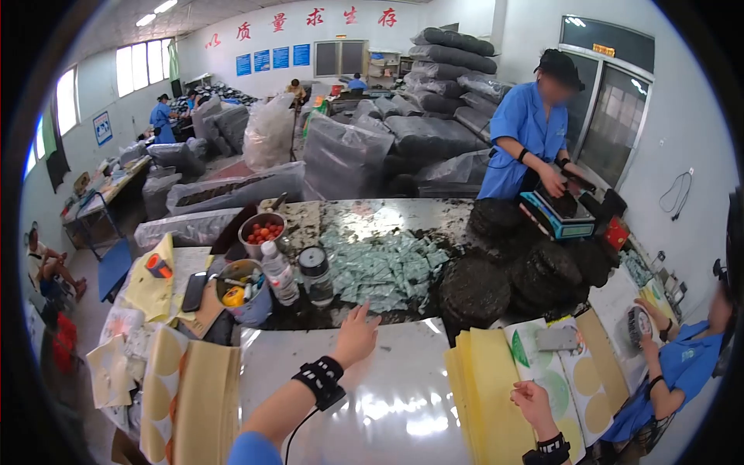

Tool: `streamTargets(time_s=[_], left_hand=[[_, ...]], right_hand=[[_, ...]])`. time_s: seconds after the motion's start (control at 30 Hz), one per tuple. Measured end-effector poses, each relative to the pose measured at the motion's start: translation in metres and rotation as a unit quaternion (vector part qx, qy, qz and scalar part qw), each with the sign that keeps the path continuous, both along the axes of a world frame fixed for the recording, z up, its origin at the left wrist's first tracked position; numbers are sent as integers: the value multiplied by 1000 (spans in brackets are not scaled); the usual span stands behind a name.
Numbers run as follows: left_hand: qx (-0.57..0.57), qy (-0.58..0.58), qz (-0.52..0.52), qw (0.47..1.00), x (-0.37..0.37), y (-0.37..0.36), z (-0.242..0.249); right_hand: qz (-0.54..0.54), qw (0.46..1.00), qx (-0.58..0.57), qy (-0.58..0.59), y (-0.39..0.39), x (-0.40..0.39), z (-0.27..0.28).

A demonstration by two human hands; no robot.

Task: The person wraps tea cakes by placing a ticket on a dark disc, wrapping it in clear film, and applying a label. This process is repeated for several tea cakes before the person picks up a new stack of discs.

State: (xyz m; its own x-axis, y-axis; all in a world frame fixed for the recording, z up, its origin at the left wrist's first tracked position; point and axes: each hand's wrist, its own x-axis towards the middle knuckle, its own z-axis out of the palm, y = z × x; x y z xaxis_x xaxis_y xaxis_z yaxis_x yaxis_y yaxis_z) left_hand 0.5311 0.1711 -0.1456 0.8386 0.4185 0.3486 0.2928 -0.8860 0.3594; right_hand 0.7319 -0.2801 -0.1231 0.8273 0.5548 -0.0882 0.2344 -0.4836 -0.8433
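Observation:
My left hand point(356, 335) stretches forward over the far edge of a shiny metal work surface point(310, 387), fingers apart and nothing in them. Its fingertips point at a heap of small green foil packets point(387, 267). Over the right side, my right hand point(532, 401) hovers above sheets with round stickers point(552, 380), beside a stack of yellow paper point(482, 372). Its fingers are curled in; whatever they may hold is hidden. Both wrists wear black straps. Close to my left hand stand a clear jar with a black lid point(315, 275) and a plastic bottle point(280, 273).
Dark round pressed cakes point(474, 293) lie in stacks to the right. Across the table a person in blue works at a scale point(559, 217); another person point(674, 364) sits at the right. A bucket point(246, 298), a phone point(194, 291) and a bowl of red items point(263, 232) stand left.

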Motion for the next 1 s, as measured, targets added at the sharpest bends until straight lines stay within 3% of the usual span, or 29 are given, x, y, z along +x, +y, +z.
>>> streamTargets(time_s=[0.13, 0.2, 0.27, 0.3, 0.33, 0.4, 0.43, 0.5, 0.6, 0.63, 0.67, 0.73, 0.83, 0.87, 0.9, 0.93, 1.0], left_hand=[[8, 46, 40, 998, 77, 26, -22], [22, 60, 73, 995, 79, 37, -29], [14, 11, 56, 998, 48, 32, -12], [-56, -55, 27, 997, 24, 25, 1], [-126, -119, 0, 985, -4, 19, 13], [-285, -143, 6, 948, -65, 5, 34], [-330, -154, 20, 931, -97, 0, 33], [-426, -168, 70, 886, -162, -18, 35], [-500, -195, 152, 830, -242, -59, 63], [-498, -201, 155, 829, -263, -70, 63], [-504, -220, 187, 814, -284, -80, 62], [-514, -246, 215, 793, -312, -94, 55], [-567, -324, 265, 709, -333, -120, 51], [-570, -323, 268, 706, -336, -128, 48], [-593, -356, 268, 670, -339, -134, 41], [-614, -387, 270, 633, -343, -142, 36], [-628, -377, 291, 615, -344, -160, 36]], right_hand=[[-11, 998, 44, 52, 25, 17, 4], [-13, 986, 136, 98, 49, 29, 6], [-66, 947, 264, 171, 72, 85, -45], [-44, 989, 133, 54, 95, 98, -34], [-17, 998, -1, -63, 127, 114, -13], [-131, 988, -49, -68, 187, 146, -9], [-124, 989, -41, -62, 209, 155, -14], [-235, 967, -93, 5, 247, 165, -24], [-279, 958, 20, 61, 260, 179, -52], [-248, 954, 109, 127, 257, 208, -83], [-244, 956, 109, 123, 252, 194, -60], [-254, 895, 223, 292, 232, 160, -9], [-90, 874, 383, 285, 211, 126, 7], [-42, 870, 404, 278, 208, 103, 9], [-12, 868, 392, 304, 203, 62, 26], [41, 872, 363, 325, 197, 24, 31], [104, 895, 297, 316, 194, -48, 14]])
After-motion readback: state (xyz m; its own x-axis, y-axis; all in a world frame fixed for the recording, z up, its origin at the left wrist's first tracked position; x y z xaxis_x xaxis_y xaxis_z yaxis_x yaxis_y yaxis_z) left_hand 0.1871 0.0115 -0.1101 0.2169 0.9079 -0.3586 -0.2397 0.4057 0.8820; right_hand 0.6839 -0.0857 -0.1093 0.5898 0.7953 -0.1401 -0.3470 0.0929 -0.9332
